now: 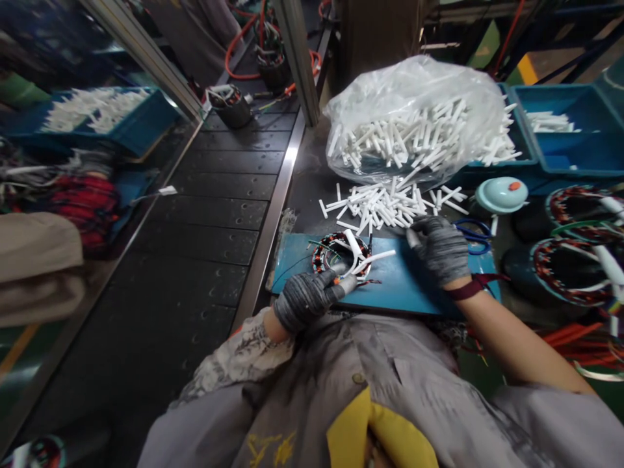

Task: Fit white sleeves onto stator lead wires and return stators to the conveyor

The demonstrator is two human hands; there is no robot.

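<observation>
My left hand (309,300), in a grey knit glove with bare fingertips, is closed at the near edge of a motor stator (319,260). Its thumb and fingers pinch the wires there. The stator stands on a blue board (394,286), with white sleeves (354,244) and thin coloured wires rising out of it. To the right, my right hand (441,252), gloved likewise, hovers over the board by the near edge of a pile of short white tubes (385,205). Its fingers are curled together; whatever they hold, if anything, is hidden.
Behind the pile lies a clear plastic bag (414,117) of white tubes, beside blue bins (570,166). More stators (550,273), a pale blue lidded container (502,195) and a blue cord loop (472,237) sit right. A slatted conveyor (214,227) runs left; a co-worker's sleeve (85,205) is beyond.
</observation>
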